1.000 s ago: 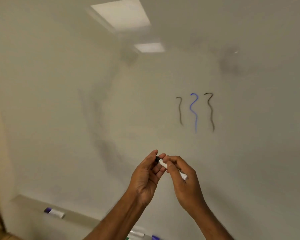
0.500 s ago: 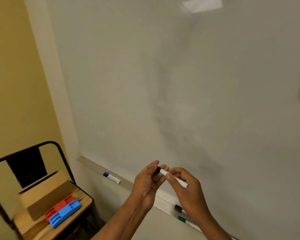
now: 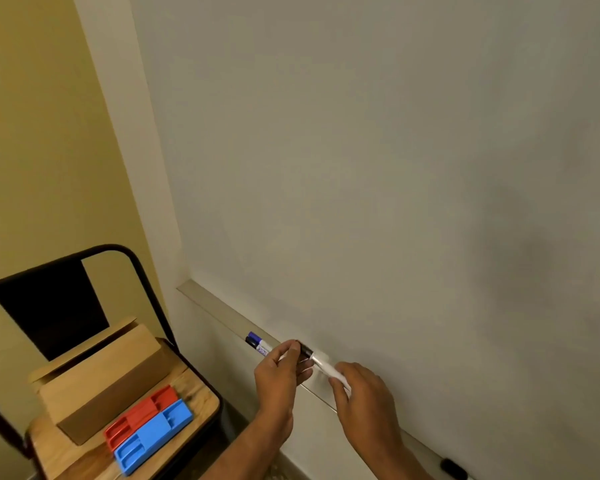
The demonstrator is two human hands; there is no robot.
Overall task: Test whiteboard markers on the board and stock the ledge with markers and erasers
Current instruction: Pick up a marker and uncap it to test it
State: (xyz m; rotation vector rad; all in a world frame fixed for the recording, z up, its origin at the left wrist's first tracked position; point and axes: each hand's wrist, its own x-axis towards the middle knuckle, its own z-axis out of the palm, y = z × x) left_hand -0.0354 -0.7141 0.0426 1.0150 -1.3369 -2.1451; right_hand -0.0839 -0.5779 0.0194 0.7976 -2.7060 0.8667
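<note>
- Marker [image 3: 321, 366], white barrel with black cap, held level just above the ledge [image 3: 215, 308] at the foot of the whiteboard [image 3: 361, 168]; cap end toward the left, seemingly seated on the barrel, seam too blurred to check.
- Left hand [image 3: 279, 377]: fingers [image 3: 291, 351] pinched round the black cap. Right hand [image 3: 359, 389]: fingers [image 3: 338, 388] curled round the tail of the barrel. Nothing else in either hand.
- Blue-capped marker [image 3: 257, 339] already lying on the ledge just left of the held one, with a darker cap tucked beside it.
- Step in hand, by the look of it: laying this marker down on the ledge. Press the cap home first, then lower the barrel flat and parallel to the lip, just right of the blue-capped marker, without knocking it. Release with the right hand first, steady with the left, then let go once settled.
- Red eraser [image 3: 136, 415] and blue eraser [image 3: 151, 433] side by side on the chair [image 3: 198, 393], beside a cardboard box [image 3: 101, 368]; not yet on the ledge, so likely next.
- Small dark object [image 3: 452, 468] far right on the ledge; too blurred to name.
</note>
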